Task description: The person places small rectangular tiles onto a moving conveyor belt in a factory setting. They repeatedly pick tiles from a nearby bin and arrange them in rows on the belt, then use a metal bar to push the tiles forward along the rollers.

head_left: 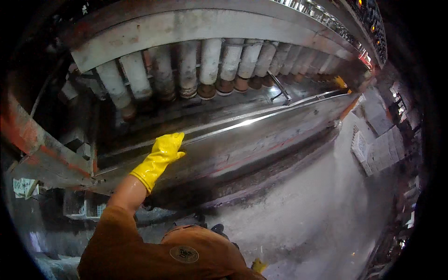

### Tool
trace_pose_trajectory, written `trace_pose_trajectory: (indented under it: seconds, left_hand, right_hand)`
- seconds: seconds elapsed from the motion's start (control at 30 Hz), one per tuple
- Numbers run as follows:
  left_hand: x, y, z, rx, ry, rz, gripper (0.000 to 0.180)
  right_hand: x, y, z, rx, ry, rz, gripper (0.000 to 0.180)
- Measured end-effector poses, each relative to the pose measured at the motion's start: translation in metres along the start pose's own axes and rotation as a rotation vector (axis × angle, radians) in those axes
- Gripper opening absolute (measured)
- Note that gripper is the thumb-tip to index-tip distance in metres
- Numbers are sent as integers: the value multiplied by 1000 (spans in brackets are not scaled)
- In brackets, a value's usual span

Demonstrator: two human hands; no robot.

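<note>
My left hand (163, 151), in a yellow rubber glove, is at the near rim of a long metal trough (252, 140). Its fingers bend over the rim while the thumb lies on the outer side, so the hand appears closed on the edge. Low in the head view, only a small yellow patch of my right hand (258, 266) shows beside my brown top; its fingers are hidden. Dark liquid or a dark wet surface (186, 114) fills the trough's inside. Farther right, a thin metal bar with a bent handle (280, 87) leans against the rim.
A row of several thick pale pipes (210, 60) stands along the trough's far side, below a wide metal beam (196, 25). White crates (385, 151) sit on the wet floor (308, 205) at the right. Another crate (88, 207) stands at the lower left.
</note>
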State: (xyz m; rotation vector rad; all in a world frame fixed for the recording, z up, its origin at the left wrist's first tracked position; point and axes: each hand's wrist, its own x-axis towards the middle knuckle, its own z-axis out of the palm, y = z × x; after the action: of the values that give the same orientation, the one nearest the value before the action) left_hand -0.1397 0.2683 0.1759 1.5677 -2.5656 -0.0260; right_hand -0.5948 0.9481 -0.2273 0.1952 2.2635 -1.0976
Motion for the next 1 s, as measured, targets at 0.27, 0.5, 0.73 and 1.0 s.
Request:
trace_pose_trajectory:
  seconds: [0.27,0.5,0.73,1.0]
  left_hand:
    - [-19,34,23,-72,395,49,80]
    - [-8,43,16,-105,370,80,82]
    - [23,84,17,-81,349,91,82]
    - [106,168,48,39,380,44,90]
  right_hand:
    - [-57,-72,68,113,-226,-283,52]
    - [-82,-66,54,260,-42,-78,63]
    - [-77,-81,39,249,-34,50,50]
    - [31,-131,4,247,-90,61,37]
